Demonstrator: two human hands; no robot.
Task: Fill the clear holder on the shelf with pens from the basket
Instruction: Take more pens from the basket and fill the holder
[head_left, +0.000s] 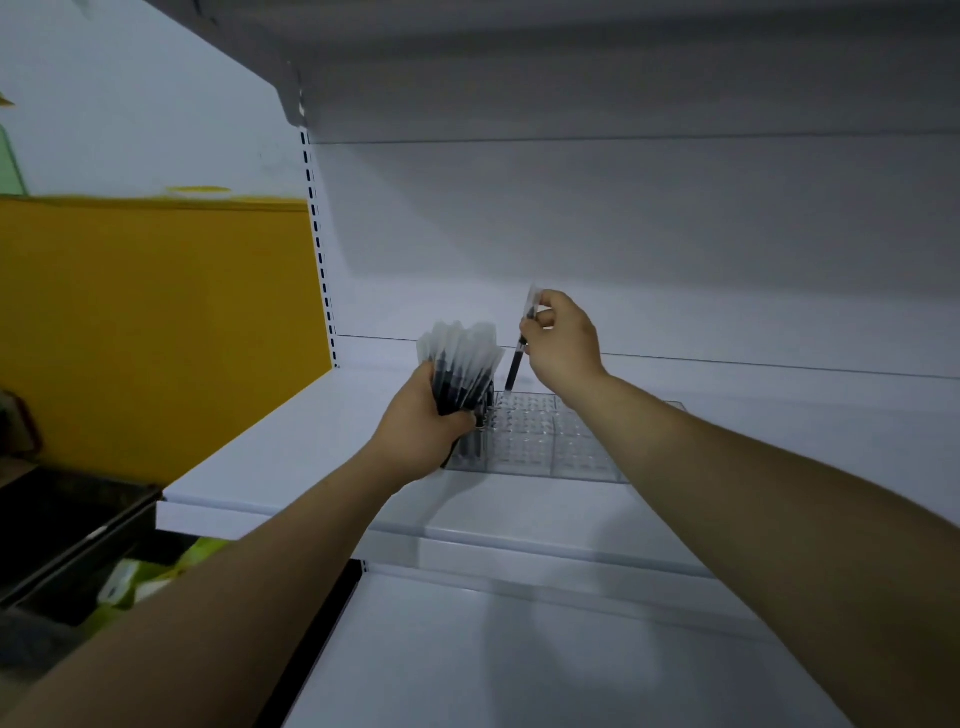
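Observation:
A clear holder (540, 441) with a grid of small holes sits on the white shelf (291, 441). Black pens stand in its left edge, partly hidden behind my left hand (421, 426). That hand grips a fanned bundle of black pens with frosted caps (462, 364), just left of the holder. My right hand (561, 345) pinches a single black pen (517, 364) near its cap. The pen hangs nearly upright, its tip just above the holder's back left holes. No basket can be made out for certain.
The white back panel and an upper shelf (623, 93) close in the space above. A lower white shelf (519, 649) lies below. A yellow wall (156, 322) and a dark bin (67, 525) are at the left, with pale green items (150, 577) beneath.

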